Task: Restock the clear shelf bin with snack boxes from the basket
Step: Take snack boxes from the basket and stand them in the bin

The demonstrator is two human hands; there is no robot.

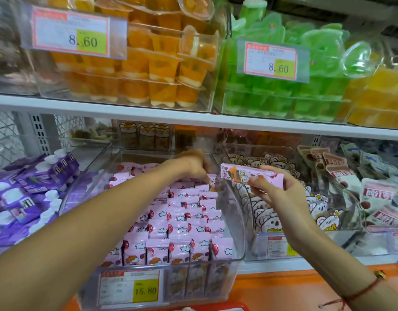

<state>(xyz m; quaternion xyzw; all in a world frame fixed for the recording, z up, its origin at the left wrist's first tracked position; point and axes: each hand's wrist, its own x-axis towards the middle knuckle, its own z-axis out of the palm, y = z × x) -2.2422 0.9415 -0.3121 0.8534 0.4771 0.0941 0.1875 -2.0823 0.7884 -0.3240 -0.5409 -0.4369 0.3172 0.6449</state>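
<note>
Far to the left of the left hand we see purple pouches [36,189] heaped in their own bin. The left hand [191,164] reaches over the clear bin [236,232], its fingers curled down and pinching the top edge of a pink box [210,187] in the back rows; we cannot tell whether it is seating that box or only steadying it. Beneath and in front of this hand the bin holds rows of pink boxes [177,223] standing on end, packed close, with room left only toward the back. A price tag [129,287] hangs on the bin front, below both forearms.

Just right of the left hand, the right hand [276,191] holds a single box [251,175] level above the bin's right wall, thumb on the near face and fingers round the far side and underside. The two hands are apart, each clamped on its own box.

Right of the right hand lie a bin of bear-print packs [272,212] and, further on, white pouches [373,198]. The basket is not in view.

We judge the box light and stiff, a thin carton with a glossy, somewhat slippery wrap that would dent under a hard squeeze. It is best taken across its long narrow sides near the middle, then turned on end and slid down into a gap.
</note>
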